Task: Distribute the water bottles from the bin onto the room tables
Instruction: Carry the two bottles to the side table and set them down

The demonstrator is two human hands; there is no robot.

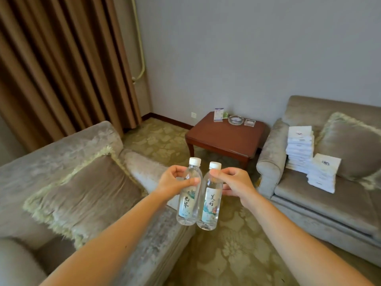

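Note:
I hold two clear water bottles with white caps upright in front of me, side by side and nearly touching. My left hand (175, 181) grips the left bottle (188, 200) around its upper body. My right hand (233, 183) grips the right bottle (210, 205) just below the cap. Both bottles carry pale labels with dark characters. A dark red-brown wooden side table (224, 139) stands ahead in the corner, between two sofas. No bin is in view.
On the table's far edge sit a card stand (218, 114), a glass ashtray (235, 120) and a small glass dish (249, 122). A grey sofa with a cushion (82, 195) is at left. The right sofa (321, 199) holds stacked white towels (300, 149). Brown curtains hang at left.

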